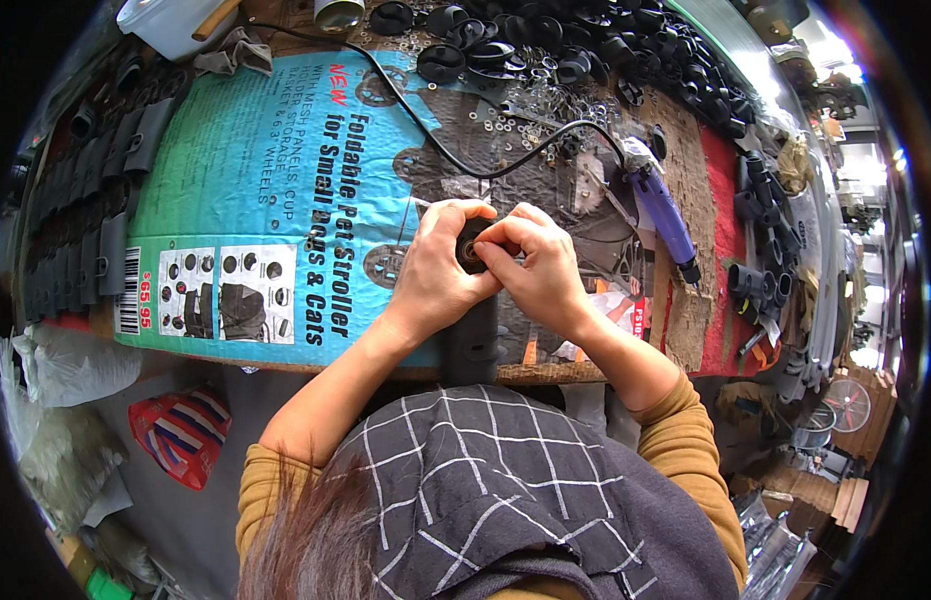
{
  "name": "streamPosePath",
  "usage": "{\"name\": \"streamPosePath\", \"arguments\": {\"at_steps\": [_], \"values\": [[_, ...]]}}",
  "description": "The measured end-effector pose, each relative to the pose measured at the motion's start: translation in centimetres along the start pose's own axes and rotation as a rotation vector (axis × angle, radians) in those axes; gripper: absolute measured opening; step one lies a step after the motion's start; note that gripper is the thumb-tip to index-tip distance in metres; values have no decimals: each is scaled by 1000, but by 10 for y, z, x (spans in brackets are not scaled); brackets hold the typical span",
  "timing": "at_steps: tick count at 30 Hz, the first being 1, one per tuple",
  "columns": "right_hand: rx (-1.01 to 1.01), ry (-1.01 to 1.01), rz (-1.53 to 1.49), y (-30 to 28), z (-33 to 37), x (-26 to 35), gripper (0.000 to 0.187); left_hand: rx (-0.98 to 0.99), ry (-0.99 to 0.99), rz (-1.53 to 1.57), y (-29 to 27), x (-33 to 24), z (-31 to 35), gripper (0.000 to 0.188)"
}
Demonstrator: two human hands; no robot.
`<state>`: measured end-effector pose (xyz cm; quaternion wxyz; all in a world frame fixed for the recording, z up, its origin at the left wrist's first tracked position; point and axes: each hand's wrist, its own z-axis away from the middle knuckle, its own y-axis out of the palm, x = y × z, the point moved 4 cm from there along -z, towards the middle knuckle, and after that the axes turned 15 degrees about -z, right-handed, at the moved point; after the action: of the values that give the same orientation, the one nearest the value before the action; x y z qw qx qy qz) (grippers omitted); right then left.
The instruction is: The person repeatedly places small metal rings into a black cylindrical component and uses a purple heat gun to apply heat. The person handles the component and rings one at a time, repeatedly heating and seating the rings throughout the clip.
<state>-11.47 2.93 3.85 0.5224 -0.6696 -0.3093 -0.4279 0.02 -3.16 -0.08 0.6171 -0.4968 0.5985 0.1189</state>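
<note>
Both hands meet at the table's front middle over a long black plastic part (472,345), whose lower end points toward me. My left hand (437,275) is closed round its upper end, thumb and fingers near a round recess. Inside the recess sits a small brass-coloured ring (469,249). My right hand (537,265) has its thumb and fingertips pinched together at the edge of that recess. Whatever the pinch holds is too small and covered to make out. To the right lies a purple electric screwdriver (663,212) with a black cord (435,140), apart from both hands.
Flattened printed cardboard (225,200) covers the tabletop. Loose washers and metal bits (545,105) are scattered at the back, beside a heap of black plastic parts (675,70). Rows of black parts (105,180) stand at the left; more black pieces (760,200) lie on the right.
</note>
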Motion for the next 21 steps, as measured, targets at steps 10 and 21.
{"name": "streamPosePath", "arguments": {"at_steps": [10, 21], "values": [[-307, 52, 167, -80, 23, -18, 6, 22, -57, -24, 4, -5, -2, 58], [-195, 60, 252, -75, 48, -32, 11, 108, 49, -52, 27, -22, -12, 67]]}}
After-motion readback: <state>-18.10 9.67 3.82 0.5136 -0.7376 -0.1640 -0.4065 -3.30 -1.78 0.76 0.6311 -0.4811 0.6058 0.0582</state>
